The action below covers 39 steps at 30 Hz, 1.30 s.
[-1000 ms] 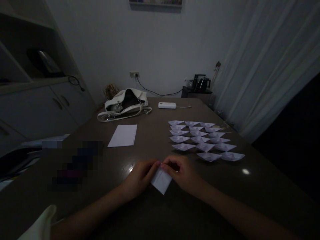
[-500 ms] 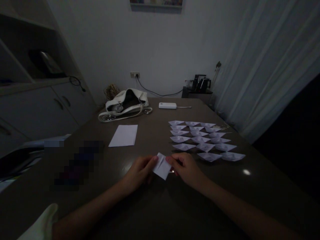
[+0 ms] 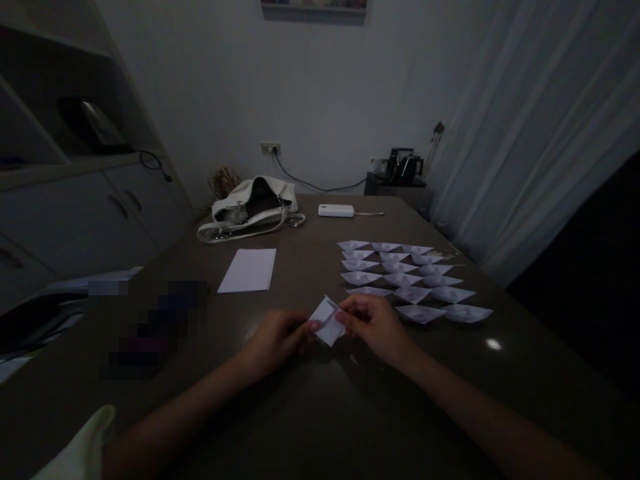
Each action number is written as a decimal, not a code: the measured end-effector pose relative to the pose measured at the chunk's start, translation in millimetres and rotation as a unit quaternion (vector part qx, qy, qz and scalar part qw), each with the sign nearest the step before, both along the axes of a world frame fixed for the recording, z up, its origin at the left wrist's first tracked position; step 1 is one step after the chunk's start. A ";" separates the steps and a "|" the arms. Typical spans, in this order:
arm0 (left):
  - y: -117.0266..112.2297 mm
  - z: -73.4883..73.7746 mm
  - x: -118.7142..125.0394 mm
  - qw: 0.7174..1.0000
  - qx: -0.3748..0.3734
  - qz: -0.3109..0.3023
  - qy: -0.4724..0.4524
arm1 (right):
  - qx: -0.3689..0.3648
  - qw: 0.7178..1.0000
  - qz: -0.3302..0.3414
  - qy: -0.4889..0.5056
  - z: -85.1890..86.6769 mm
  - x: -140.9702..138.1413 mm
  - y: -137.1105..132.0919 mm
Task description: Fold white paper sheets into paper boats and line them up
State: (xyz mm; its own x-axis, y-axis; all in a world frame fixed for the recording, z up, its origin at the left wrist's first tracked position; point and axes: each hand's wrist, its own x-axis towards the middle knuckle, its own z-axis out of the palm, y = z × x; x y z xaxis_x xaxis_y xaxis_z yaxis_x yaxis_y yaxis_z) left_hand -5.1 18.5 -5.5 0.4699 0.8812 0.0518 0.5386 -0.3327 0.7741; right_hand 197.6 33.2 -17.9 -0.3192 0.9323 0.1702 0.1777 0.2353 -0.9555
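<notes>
A small folded paper (image 3: 327, 325), white and roughly diamond-shaped, is held between my two hands just above the table. My left hand (image 3: 280, 337) pinches its left corner, the thumb on top and the other fingers mostly hidden beneath. On the opposite side, my right hand (image 3: 373, 327) grips the upper right edge between thumb and fingers. A crease or open flap shows across the paper's middle. Beyond my right hand, several folded paper boats (image 3: 411, 295) stand in rows, and my right hand partly covers the nearest left one.
A stack of white paper (image 3: 249, 270) lies left of centre. Behind it are a white handbag (image 3: 255, 208) and a white power bank (image 3: 336, 211) with a short cable. A blurred-out dark object (image 3: 155, 330) lies at left. Black kettles (image 3: 404, 168) stand past the table's far right corner.
The folded paper has turned a little and moved slightly up. My right hand has shifted upward along its edge, now overlapping a paper boat; my left hand keeps its pinch.
</notes>
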 end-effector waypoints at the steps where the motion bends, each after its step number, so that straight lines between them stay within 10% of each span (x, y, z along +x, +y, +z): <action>1: -0.1 0.6 -1.7 1.000 0.027 -0.001 0.017 | 0.015 1.000 0.003 -0.005 0.5 0.6 0.0; 9: 2.6 -5.6 -11.1 0.979 0.195 0.000 0.063 | 0.022 0.999 0.042 -0.011 9.3 4.9 -2.2; 21: 8.2 -4.7 -10.6 0.994 0.098 -0.006 -0.045 | 0.172 0.981 0.075 -0.052 6.9 14.1 6.3; 31: 9.1 -13.0 -13.6 0.977 0.170 -0.072 0.108 | 0.314 0.874 0.193 -0.315 1.9 20.6 7.6; 39: 11.9 -11.5 -15.0 0.980 0.144 -0.105 0.088 | 0.295 0.884 0.205 -0.300 2.2 21.8 11.3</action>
State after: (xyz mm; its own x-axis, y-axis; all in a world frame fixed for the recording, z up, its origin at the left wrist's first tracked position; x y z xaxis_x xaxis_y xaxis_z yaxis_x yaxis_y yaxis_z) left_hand -20.1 30.5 -16.9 0.6639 0.7245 0.1853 0.5516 -0.6417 0.5329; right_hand 219.4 44.5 -15.7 -0.8072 0.5234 0.2731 0.3958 0.8230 -0.4075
